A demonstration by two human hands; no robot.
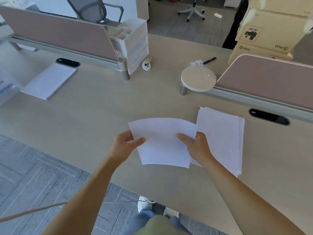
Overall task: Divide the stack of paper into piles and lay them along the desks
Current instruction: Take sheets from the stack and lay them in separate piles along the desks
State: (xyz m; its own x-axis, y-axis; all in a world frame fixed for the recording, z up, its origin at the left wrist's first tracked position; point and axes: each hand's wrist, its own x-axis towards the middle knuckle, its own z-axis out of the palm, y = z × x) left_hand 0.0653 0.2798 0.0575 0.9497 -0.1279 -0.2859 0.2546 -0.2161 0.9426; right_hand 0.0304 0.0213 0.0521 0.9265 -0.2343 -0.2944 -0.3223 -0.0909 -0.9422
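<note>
Hands are meeting over a pale wood desk [101, 112] in the head view, both gripping one thin sheaf of paper [162, 143]. The left hand [126, 144] is pinching the sheaf's left edge, thumb lying on top and fingers tucked underneath. The right hand [197, 146] is pinching the right edge in the same way. The sheaf is bowing slightly and is sitting mid-desk, a little in from the near edge; whether it is touching the desk I cannot tell.

Its right side is overlapping the left edge of a loose pile of paper [223, 138], which is lying flat toward the right end of the desk with its sheets fanning out a little. A second, squared-up pile [49, 81] is lying well apart toward the far left, just in front of a black oval cable port [68, 62]. Another cable port [269, 116] is sitting just beyond the right-hand pile.

Two pink divider screens are standing along the desk's far edge, one at the left [59, 34] and one at the right [271, 78]. A translucent drawer unit [135, 44] is standing against the end of the left screen, with a small white round gadget [146, 65] at its foot. A round cream stand [198, 78] is sitting by the right screen's end, and a black marker [209, 60] is lying beyond it. Cardboard boxes [264, 31] are standing stacked at the far right corner. A grey office chair [91, 9] is standing behind the left screen.
</note>
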